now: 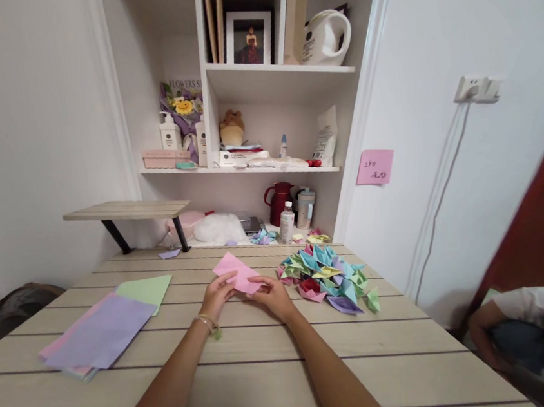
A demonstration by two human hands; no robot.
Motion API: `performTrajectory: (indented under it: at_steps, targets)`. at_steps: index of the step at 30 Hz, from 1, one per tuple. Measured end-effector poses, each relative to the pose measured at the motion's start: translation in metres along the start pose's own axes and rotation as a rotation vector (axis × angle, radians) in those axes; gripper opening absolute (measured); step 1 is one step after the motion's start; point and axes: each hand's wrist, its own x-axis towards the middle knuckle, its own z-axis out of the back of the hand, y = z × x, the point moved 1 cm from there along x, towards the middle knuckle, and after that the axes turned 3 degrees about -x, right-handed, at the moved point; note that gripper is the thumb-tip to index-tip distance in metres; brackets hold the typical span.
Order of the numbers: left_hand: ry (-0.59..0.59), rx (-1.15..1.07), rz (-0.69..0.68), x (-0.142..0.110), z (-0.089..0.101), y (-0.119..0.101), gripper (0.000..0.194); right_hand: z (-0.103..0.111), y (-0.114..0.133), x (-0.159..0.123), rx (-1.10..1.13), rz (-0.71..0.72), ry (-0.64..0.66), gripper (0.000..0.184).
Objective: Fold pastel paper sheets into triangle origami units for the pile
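A pink sheet of folded paper (pixel 237 273) is held just above the table between both hands. My left hand (pixel 219 294) pinches its lower left edge, thumb and fingers closed on it; a bracelet circles that wrist. On the paper's right end, my right hand (pixel 272 294) grips with thumb and fingers. To the right lies a heap of folded paper boats (pixel 327 269) in blue, green, yellow, pink and purple. Flat sheets of coloured paper (pixel 103 328), purple on top with pink and green showing, are stacked at the left.
The slatted wooden table (pixel 252 387) meets a shelf unit at the back. A small raised shelf (pixel 127 210) stands at the back left. Behind the boats are a plastic bottle (pixel 286 223) and a red jug (pixel 280 202). Another person (pixel 533 331) is at the lower right.
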Motion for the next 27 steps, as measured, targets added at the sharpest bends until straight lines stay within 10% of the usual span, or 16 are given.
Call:
performTrajectory:
  at_steps: [9, 15, 19, 27]
  targets:
    - [0.082, 0.208, -0.011, -0.007, -0.006, -0.001, 0.048, 0.009, 0.001, 0.003, -0.058, -0.017, -0.177, 0.031]
    - [0.053, 0.120, -0.067, -0.009, -0.011, -0.002, 0.081, 0.010, -0.005, 0.005, 0.073, -0.080, -0.174, 0.063]
    - [0.002, 0.095, -0.069, -0.007, -0.011, -0.001, 0.095, 0.007, -0.006, 0.005, 0.079, -0.110, -0.114, 0.043]
    - [0.117, 0.222, 0.040, -0.006, -0.009, 0.003, 0.032, 0.006, -0.003, 0.006, 0.065, -0.098, -0.132, 0.039]
